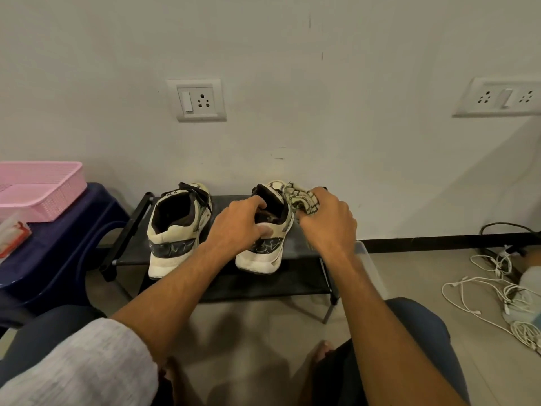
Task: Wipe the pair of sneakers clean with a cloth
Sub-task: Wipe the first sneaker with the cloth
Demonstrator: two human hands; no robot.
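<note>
Head cam: both sneakers sat on black rack (263, 285) by far wall, heels near. L hand (240, 224) gripped right sneaker (263, 253) at heel collar, fingers curled inside opening, thumb on heel. R hand (328, 221) clutched patterned cloth (301, 197), pressed vs that sneaker's right side. Left sneaker (172, 230) just beside, untouched. Pink basket (44, 189) far left.

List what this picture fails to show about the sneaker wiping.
All in the head view:
1. The far side of the held sneaker is covered by the cloth and the right hand.
2. The fingertips of the left hand are tucked inside the sneaker's opening.
3. The pink basket is cut off by the left edge.
4. The packet is cut off by the left edge, and its print is too blurred to read.
</note>
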